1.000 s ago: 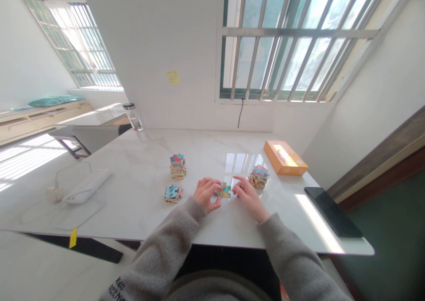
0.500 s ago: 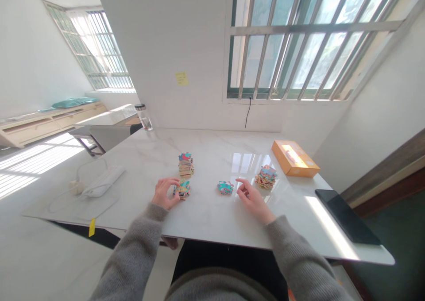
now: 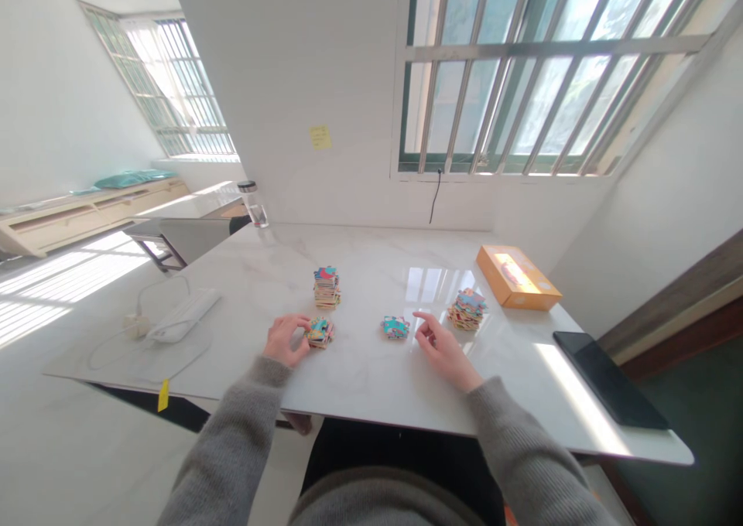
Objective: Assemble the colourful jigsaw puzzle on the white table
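Note:
Puzzle pieces stand in stacks on the white marbled table (image 3: 360,387). My left hand (image 3: 285,339) is at the left edge of a short stack of puzzle pieces (image 3: 320,333), thumb and forefinger apart, with nothing seen between them. Right behind that stack rises a taller stack of puzzle pieces (image 3: 327,288). My right hand (image 3: 444,352) rests open, forefinger stretched out and the other fingers loosely bent. Just left of it lies a low turquoise pile of puzzle pieces (image 3: 395,327), apart from the fingers. Beyond this hand, to the right, stands another uneven stack of puzzle pieces (image 3: 467,309).
An orange box (image 3: 518,277) lies at the back right, with a black tablet (image 3: 609,377) near the right edge. On the left are a white power strip (image 3: 184,315) and its cable. A glass bottle (image 3: 254,205) stands at the far left corner, and a barred window is above.
My left hand has drawn back slightly from the top of the short stack to its left side. My right hand has stayed in place. The view has shifted a little.

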`<control>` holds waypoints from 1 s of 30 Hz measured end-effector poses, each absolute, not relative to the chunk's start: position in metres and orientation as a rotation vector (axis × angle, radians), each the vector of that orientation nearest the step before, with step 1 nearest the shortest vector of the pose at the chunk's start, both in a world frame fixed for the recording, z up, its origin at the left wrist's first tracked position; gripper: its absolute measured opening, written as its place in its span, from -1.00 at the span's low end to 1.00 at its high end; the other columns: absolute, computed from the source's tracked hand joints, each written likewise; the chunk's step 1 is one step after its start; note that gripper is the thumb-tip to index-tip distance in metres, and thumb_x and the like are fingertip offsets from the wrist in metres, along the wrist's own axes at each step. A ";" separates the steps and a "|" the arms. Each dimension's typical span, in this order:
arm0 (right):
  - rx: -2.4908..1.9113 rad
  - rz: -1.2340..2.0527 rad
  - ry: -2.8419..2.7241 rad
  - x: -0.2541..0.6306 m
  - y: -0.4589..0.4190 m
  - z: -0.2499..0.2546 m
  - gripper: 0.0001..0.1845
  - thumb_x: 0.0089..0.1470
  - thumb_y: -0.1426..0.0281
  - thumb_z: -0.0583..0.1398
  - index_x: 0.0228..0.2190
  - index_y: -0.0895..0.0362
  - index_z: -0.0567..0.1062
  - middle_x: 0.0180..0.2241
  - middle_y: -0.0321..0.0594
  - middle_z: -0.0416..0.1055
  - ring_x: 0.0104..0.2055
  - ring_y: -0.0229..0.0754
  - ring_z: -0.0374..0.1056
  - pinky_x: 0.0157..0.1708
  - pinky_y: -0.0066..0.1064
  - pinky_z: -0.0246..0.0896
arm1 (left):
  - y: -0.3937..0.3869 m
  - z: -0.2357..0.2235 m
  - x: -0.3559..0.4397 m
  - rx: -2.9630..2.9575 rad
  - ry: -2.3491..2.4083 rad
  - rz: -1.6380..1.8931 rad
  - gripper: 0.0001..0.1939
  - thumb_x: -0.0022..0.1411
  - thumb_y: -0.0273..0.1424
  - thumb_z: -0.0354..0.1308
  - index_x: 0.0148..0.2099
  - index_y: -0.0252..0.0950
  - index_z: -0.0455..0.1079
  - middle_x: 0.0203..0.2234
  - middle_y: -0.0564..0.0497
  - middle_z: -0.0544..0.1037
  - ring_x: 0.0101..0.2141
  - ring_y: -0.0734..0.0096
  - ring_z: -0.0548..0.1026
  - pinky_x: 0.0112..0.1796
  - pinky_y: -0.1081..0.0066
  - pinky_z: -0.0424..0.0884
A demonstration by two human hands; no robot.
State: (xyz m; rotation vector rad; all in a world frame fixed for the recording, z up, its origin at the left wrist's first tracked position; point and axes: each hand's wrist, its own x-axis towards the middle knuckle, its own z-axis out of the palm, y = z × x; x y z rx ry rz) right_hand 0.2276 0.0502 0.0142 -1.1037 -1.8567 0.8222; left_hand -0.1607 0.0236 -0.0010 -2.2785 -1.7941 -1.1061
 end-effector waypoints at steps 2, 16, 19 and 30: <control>-1.102 0.815 -1.862 0.227 0.050 0.015 -0.59 0.23 0.29 0.07 0.09 0.09 0.33 -0.39 -0.29 0.35 -0.44 -0.23 0.25 -0.40 -0.38 0.20 | 0.022 0.002 -0.157 -2.238 -1.786 -1.082 -0.79 0.08 -0.44 0.11 -0.19 -0.21 0.40 -0.06 -0.08 0.55 -0.02 0.07 0.43 0.08 0.02 0.28; -1.127 0.789 -1.886 0.227 0.049 0.017 -0.60 0.21 0.33 0.07 0.07 0.10 0.36 -0.40 -0.30 0.36 -0.45 -0.24 0.25 -0.39 -0.38 0.19 | 0.059 0.017 -0.006 -2.667 -1.338 -0.945 -0.73 0.10 -0.49 0.18 -0.11 -0.18 0.43 -0.10 -0.08 0.52 -0.06 0.11 0.42 -0.08 0.15 0.38; -1.115 0.790 -1.892 0.227 0.049 0.016 -0.59 0.21 0.33 0.06 0.08 0.11 0.35 -0.40 -0.30 0.36 -0.44 -0.23 0.25 -0.39 -0.38 0.19 | 0.073 0.018 0.004 -2.667 -1.409 -0.856 -0.70 0.05 -0.49 0.22 -0.11 -0.21 0.43 -0.07 -0.13 0.49 -0.04 0.03 0.40 -0.08 0.08 0.38; -1.125 0.803 -1.884 0.226 0.049 0.019 -0.60 0.20 0.32 0.08 0.06 0.09 0.37 -0.41 -0.30 0.36 -0.42 -0.23 0.25 -0.36 -0.38 0.18 | 0.084 0.005 0.005 -2.727 -1.518 -0.897 -0.77 0.04 -0.52 0.22 -0.20 -0.20 0.43 -0.19 -0.06 0.48 -0.08 0.09 0.40 -0.09 0.13 0.36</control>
